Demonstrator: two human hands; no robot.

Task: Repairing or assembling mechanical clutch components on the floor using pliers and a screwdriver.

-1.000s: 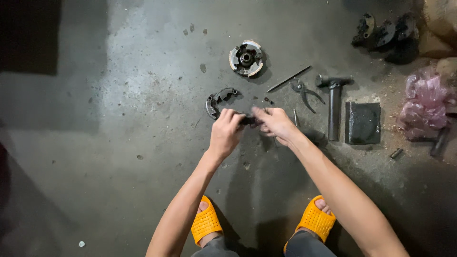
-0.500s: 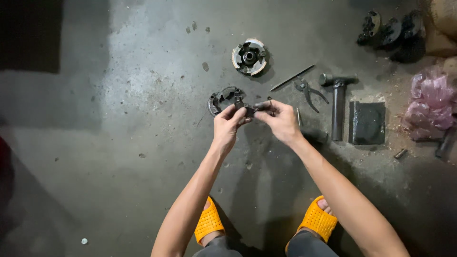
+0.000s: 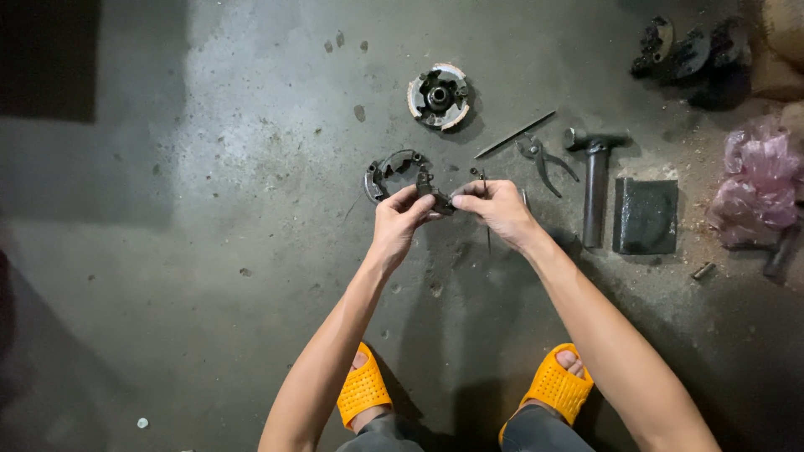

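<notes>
Both hands have risen slightly, pinching a small dark part.

Round clutch drum, thin rod, pliers, hammer, dark block, pink plastic bag

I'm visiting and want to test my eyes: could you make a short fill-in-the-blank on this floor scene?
1. Both hands pinch one small dark metal part between the ____ hand and the right hand.
2. The sandals are ____ in colour.
3. The hammer lies between the pliers and a dark ____ block.

Missing words: left; orange; square
</notes>
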